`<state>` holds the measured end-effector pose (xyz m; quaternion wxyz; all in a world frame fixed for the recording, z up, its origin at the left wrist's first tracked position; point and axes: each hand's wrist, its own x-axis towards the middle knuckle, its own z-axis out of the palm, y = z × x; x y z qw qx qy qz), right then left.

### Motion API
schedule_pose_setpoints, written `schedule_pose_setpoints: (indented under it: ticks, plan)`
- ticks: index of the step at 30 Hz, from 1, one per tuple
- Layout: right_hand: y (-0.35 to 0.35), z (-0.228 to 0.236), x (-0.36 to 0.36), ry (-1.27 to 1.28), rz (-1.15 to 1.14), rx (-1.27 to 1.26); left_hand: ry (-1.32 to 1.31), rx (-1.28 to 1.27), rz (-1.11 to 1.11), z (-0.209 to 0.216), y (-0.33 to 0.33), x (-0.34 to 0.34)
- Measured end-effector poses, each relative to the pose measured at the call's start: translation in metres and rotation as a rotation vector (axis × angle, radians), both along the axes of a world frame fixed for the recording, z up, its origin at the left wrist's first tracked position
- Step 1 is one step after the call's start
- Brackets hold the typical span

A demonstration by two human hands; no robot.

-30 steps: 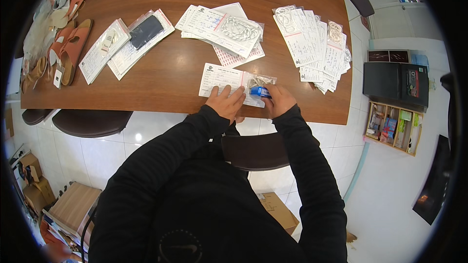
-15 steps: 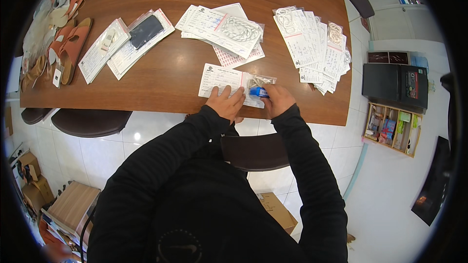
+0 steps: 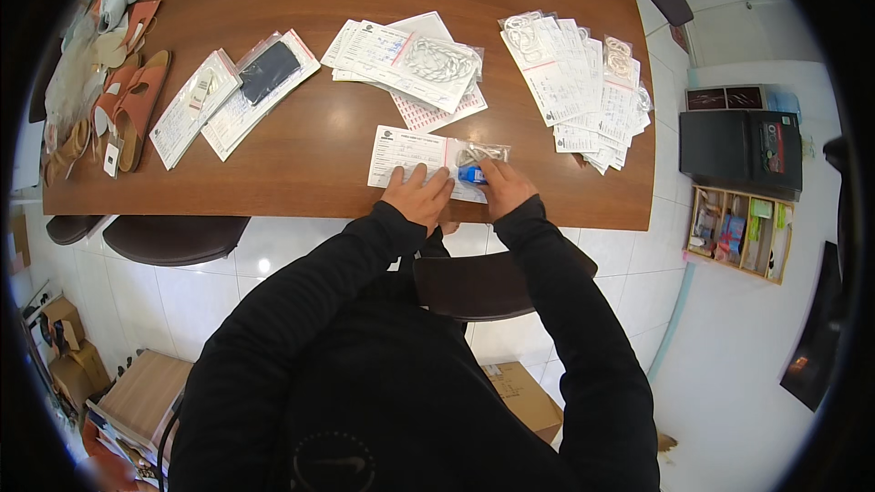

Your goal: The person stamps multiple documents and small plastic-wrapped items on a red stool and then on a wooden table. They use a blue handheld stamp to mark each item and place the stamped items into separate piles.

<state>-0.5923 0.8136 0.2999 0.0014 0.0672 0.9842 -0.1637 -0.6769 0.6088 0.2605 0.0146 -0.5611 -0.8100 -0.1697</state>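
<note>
A printed white card lies near the table's front edge, with a clear plastic bag holding pale cord at its right end. My left hand rests palm down on the card's lower edge, fingers spread and holding nothing. Closed around a small blue tool is my right hand, which presses it against the card beside the bag. The tool's exact kind is hidden by my fingers.
Beyond my hands lies a stack of cards with bagged rope. More bagged cards fan out at right; two piles, one with a dark swatch, lie at left. Orange sandals line the far left. A brown chair stands below the edge.
My right hand and the blue tool have shifted slightly left along the card. My left hand stays on the card. The whole view has shifted a little.
</note>
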Motion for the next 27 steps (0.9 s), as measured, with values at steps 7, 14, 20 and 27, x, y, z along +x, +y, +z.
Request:
schedule_pose_setpoints:
  ticks: [7,14,20,27]
  plan:
    - [0.029,0.039,0.009,0.046,-0.058,-0.042,-0.093,-0.078,0.008,0.006,-0.002,0.001]
    - [0.052,0.049,0.063,0.322,-0.622,-0.643,-0.121,-0.046,-0.018,0.007,-0.004,-0.002]
    - [0.044,0.035,0.082,0.511,-0.837,-0.938,-0.171,0.006,0.019,0.012,-0.026,-0.014]
    - [0.008,0.017,0.057,0.454,-0.636,-0.744,-0.082,-0.024,-0.008,0.009,-0.02,0.006]
